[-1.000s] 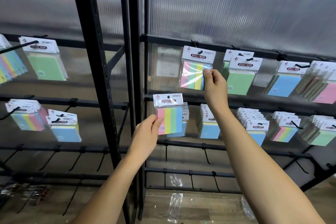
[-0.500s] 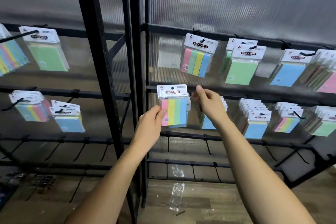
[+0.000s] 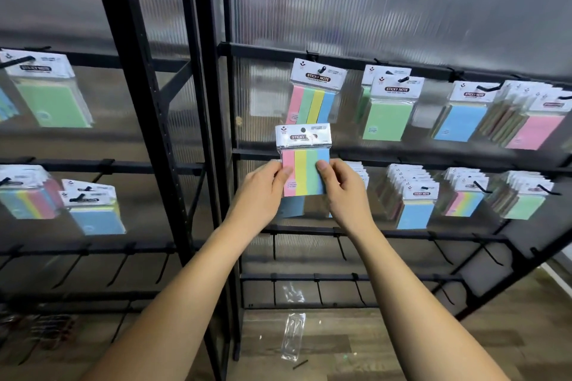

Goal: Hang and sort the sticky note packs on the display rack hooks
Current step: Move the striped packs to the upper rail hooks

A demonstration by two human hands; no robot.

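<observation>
We see the left hand [image 3: 263,192] and right hand [image 3: 343,192] both pinching one striped sticky note pack [image 3: 305,161], thumbs on its front. It is held upright just below a matching pack [image 3: 314,93] hanging on the display rack [image 3: 340,56].

A shop or stockroom display area: black metal display racks [image 3: 161,120] with rows of peg hooks [image 3: 340,249] carry hanging retail sticky note packs [image 3: 391,108] sorted by colour, backed by ribbed translucent panels [image 3: 371,0] over a wood-look floor [image 3: 356,346]
</observation>
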